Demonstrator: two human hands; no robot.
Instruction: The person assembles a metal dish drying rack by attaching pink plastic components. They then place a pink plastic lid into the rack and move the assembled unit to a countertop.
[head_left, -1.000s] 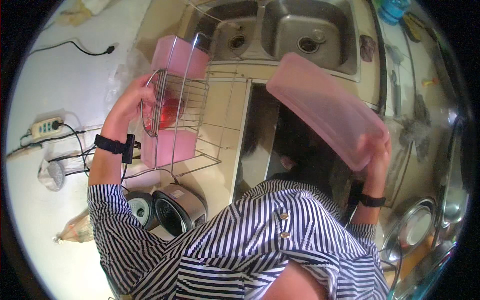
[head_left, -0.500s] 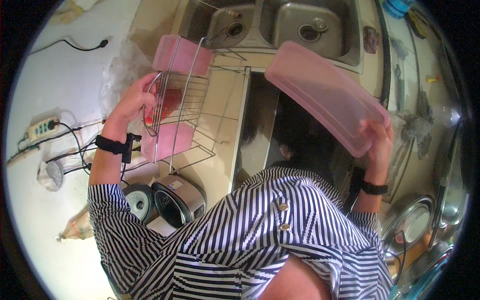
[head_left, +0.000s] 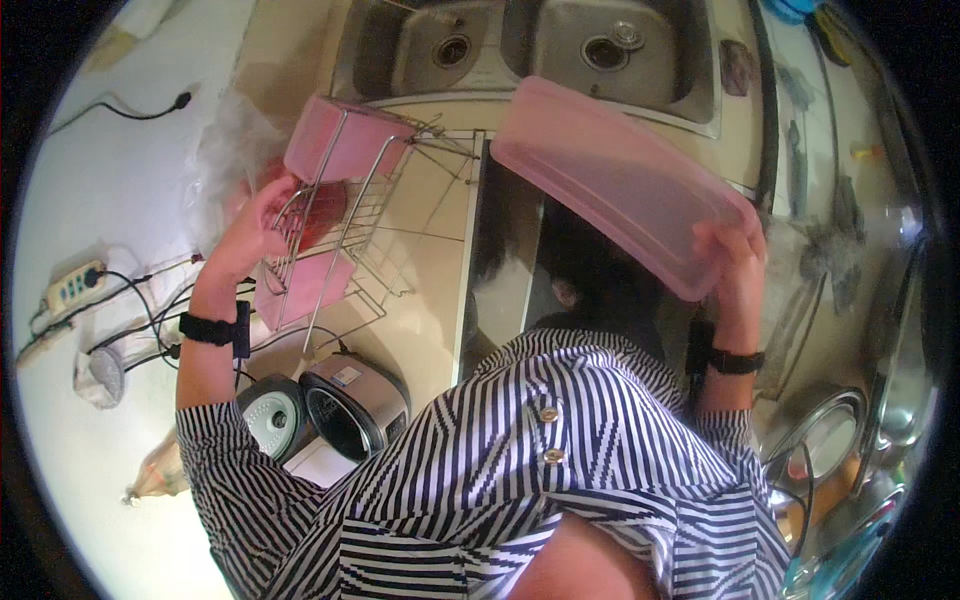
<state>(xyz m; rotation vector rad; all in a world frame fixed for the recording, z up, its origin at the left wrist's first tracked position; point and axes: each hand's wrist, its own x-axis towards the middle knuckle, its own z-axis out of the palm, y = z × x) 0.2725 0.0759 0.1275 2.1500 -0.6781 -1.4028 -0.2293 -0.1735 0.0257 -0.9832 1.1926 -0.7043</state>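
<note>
Shows a thin-barred silver wire rack [head_left: 352,214], raised at a tilt. Has one pink bin [head_left: 362,138] at the rack's far end and a second pink bin [head_left: 303,292] at its near end. Includes, right of the rack and apart from it, a long, shallow, translucent pink tray [head_left: 625,185] with rounded corners, held slanting.

Glare nearly washes out the lower part of the white wall [head_left: 175,535] left of the tiled table [head_left: 425,270], while the hollow beyond the table's pale-trimmed edge sinks into near-black shadow. Light catches the steel bowl [head_left: 852,402] in small glints. Everything looks soft, hazy and grainy, with straight edges bowing toward the fisheye's black, vignetted corners.
</note>
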